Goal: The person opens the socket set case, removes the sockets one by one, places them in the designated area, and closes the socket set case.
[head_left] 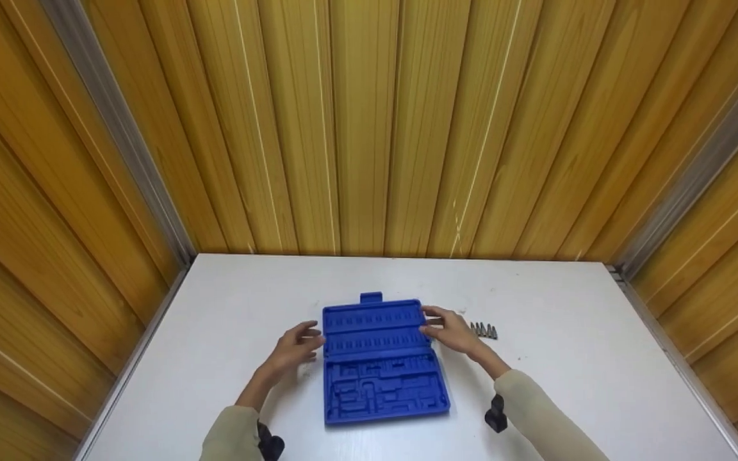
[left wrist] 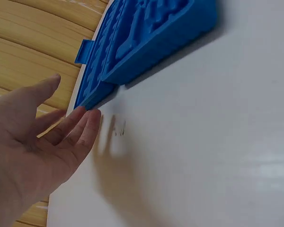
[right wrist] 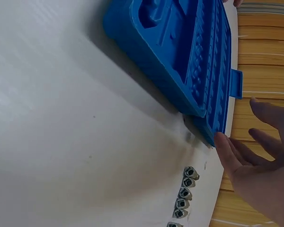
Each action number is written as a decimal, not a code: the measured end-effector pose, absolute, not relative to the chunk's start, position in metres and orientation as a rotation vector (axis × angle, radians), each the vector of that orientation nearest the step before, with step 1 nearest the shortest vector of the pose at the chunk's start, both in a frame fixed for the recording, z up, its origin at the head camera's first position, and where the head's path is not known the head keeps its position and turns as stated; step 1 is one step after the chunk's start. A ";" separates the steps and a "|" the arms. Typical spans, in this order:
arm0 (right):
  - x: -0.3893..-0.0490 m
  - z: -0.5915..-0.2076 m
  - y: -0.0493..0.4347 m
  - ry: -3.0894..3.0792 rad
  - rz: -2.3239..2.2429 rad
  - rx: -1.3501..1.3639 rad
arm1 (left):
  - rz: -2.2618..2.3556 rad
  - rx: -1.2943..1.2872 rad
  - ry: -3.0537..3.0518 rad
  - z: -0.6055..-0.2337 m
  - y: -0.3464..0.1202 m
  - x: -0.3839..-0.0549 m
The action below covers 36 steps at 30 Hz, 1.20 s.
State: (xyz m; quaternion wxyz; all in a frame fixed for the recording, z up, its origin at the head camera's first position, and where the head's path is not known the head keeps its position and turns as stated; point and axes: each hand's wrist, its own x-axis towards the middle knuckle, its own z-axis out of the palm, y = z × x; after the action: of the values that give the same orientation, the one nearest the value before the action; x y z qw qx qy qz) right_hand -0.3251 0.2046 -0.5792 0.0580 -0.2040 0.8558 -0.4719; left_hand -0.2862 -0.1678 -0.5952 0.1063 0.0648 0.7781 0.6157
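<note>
Opened flat on the table [head_left: 228,301]: blue case [head_left: 382,358]. Flanked by left hand [head_left: 295,349] and right hand [head_left: 449,330], fingers spread, fingertips touching lid edges, steadying it. Sockets [head_left: 484,330] lined up alongside.

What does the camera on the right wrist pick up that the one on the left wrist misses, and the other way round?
Only the right wrist view shows the row of small metal sockets lying on the table beside the right hand. Only the left wrist view shows the left hand, its straight fingers touching the case's edge. Both show the open blue plastic case, its small latch tab, the white table and the wood-panelled wall.
</note>
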 end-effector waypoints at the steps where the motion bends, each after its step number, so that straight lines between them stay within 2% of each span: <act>1: -0.326 -0.582 0.203 2.612 -1.440 -0.580 | 1.816 0.181 2.286 -0.595 -0.163 -0.287; 9: -0.331 -0.586 0.190 2.686 -1.440 -0.276 | 1.844 -0.021 2.377 -0.595 -0.139 -0.294; 17: -0.329 -0.568 0.178 2.612 -1.664 -0.163 | 1.904 -0.296 2.522 -0.579 -0.135 -0.297; 28: -0.328 -0.541 0.171 2.777 -1.563 -0.306 | 1.895 -0.252 2.586 -0.546 -0.125 -0.294; 36: -0.321 -0.553 0.166 2.861 -1.698 -0.313 | 2.077 -0.237 2.483 -0.550 -0.127 -0.293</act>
State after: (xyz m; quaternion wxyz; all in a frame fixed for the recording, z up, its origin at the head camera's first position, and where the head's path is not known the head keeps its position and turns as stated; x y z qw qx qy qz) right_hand -0.3213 0.1663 -0.5533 -0.0999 -0.0933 0.8519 -0.5056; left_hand -0.2928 -0.1269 -0.5496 -0.0522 -0.0728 0.7640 0.6390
